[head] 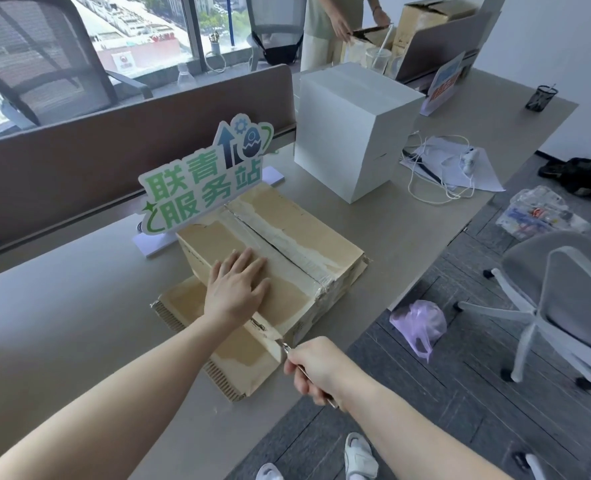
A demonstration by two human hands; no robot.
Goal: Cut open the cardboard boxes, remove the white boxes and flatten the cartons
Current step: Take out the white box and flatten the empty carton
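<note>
My left hand [236,289] lies flat, fingers spread, pressing the cardboard box [273,261] onto the counter [62,306]; my right hand [316,368] grips a knife [288,348] at the near corner tape; a slip could plausibly nick my left wrist just beside it.

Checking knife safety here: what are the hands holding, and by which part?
The right hand grips a slim metal knife by its handle. The left hand holds nothing, resting flat on the cardboard box.
</note>
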